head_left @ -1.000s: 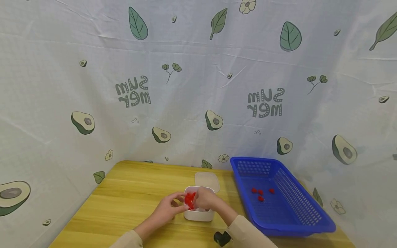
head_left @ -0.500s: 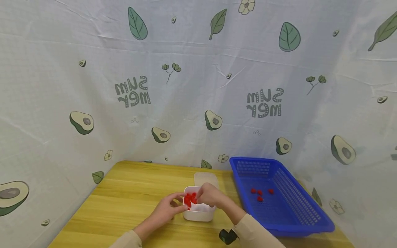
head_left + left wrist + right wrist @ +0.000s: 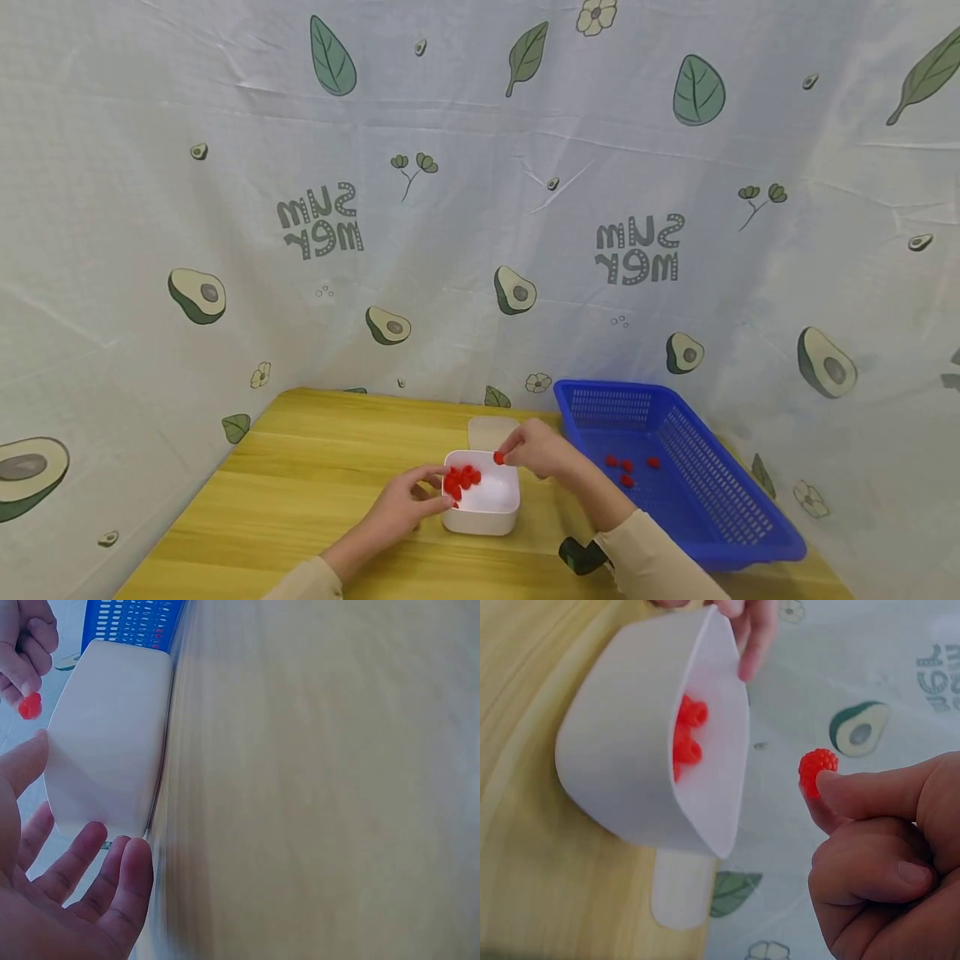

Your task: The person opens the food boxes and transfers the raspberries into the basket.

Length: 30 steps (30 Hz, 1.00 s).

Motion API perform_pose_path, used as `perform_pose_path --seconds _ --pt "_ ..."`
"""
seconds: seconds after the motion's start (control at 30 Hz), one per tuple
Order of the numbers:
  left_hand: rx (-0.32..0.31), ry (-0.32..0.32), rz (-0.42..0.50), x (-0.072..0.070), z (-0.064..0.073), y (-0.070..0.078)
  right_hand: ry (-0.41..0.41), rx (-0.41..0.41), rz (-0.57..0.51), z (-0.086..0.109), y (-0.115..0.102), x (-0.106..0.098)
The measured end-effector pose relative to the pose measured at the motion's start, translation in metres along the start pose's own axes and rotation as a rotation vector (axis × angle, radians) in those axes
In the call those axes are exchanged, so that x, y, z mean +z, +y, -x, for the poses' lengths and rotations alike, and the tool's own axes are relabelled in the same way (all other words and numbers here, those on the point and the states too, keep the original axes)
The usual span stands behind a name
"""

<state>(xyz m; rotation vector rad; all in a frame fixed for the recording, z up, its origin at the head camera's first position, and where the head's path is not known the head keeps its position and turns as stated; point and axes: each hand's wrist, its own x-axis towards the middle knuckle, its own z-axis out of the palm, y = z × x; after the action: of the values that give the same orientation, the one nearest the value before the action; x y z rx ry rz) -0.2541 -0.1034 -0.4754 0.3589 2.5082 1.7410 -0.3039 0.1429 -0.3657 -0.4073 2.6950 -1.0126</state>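
My left hand holds the left side of a white square box, thumb toward its front corner and forefinger at the rim. In the left wrist view the other fingers lie along the box's outer wall. Several red raspberries are heaped at the left inside the box. Between thumb and forefinger, my right hand pinches one raspberry above the box's far right rim. The right wrist view shows its bumpy surface, apart from the box.
Behind the box lies a pale flat lid. A blue perforated basket stands to the right, with several raspberries on its floor. All this is on a wood-grain table, and a printed curtain hangs behind.
My right hand has risen out of the box and moved right and back, bringing a raspberry up. The left hand has stayed at the box.
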Motion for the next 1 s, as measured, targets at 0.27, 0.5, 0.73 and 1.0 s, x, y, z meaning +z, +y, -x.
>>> perform_pose_path --seconds 0.27,0.5,0.73,1.0 --pt "0.005 0.007 -0.002 0.000 0.000 0.001 0.085 0.012 0.029 0.004 0.017 -0.034" --pt "0.009 0.008 -0.002 0.000 0.000 0.000 0.129 0.051 0.003 0.007 0.035 -0.058" --pt "0.007 0.006 0.008 0.000 -0.001 -0.002 0.160 0.068 0.001 0.009 0.056 -0.076" --pt "0.007 0.006 0.007 0.001 -0.001 -0.001 0.169 0.065 0.024 0.012 0.077 -0.093"
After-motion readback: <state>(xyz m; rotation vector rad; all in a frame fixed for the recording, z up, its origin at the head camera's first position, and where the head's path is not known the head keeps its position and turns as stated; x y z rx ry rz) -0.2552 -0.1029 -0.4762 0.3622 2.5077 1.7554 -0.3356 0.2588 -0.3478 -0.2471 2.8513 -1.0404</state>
